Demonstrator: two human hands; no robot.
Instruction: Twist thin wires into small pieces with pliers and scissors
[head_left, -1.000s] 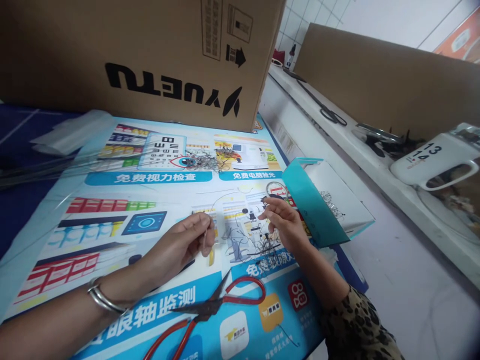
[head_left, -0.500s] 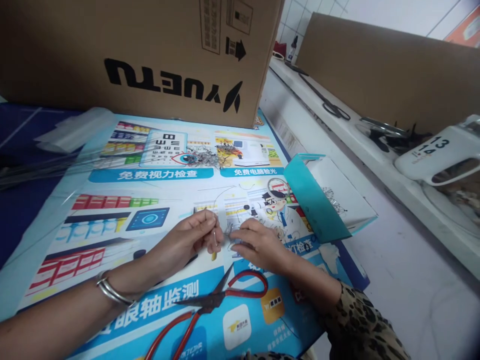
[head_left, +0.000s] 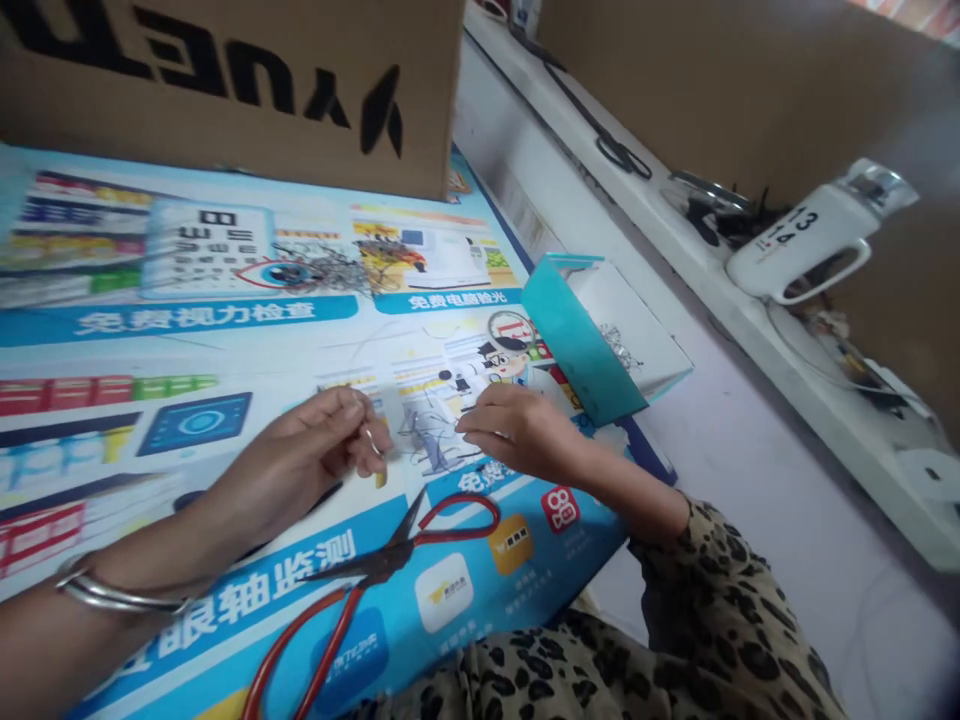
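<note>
My left hand is closed in a pinch, and a short bit of thin silvery wire shows at its fingertips. My right hand has its fingers pressed together over the printed table cover, just right of loose thin wires. Whatever it pinches is too small or hidden to make out. Below both hands lie red-handled scissors with their blades apart. A tangled heap of fine wire pieces rests farther back. Beyond my right hand, an open teal-and-white box holds a small cluster of wire pieces.
A large cardboard box stands at the back of the printed cover. Along the right runs a white ledge bearing a white mug-like bottle, a dark cable and a round lidded item.
The view has turned to the right and down, so everything shifts left in the picture. My hands have moved apart, and the right fingers have come closer together.
</note>
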